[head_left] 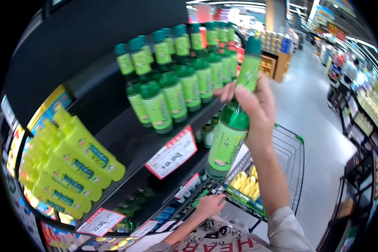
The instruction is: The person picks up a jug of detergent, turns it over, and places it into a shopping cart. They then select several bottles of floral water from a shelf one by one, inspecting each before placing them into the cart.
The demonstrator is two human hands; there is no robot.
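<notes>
My right hand is wrapped around the neck of a green glass bottle with a light green label and a dark green cap. The bottle is held up in front of the shelf, slightly tilted, over the near end of a shopping cart. Lower down, my left hand is closed on the cart's green handle. Matching green bottles stand in rows on the shelf beside my right hand.
Yellow-green pump bottles fill the shelf at left. Price tags hang along the shelf edges. Inside the cart lie yellow items and green packages. A grey-floored aisle runs along the right, with people and display stands farther off.
</notes>
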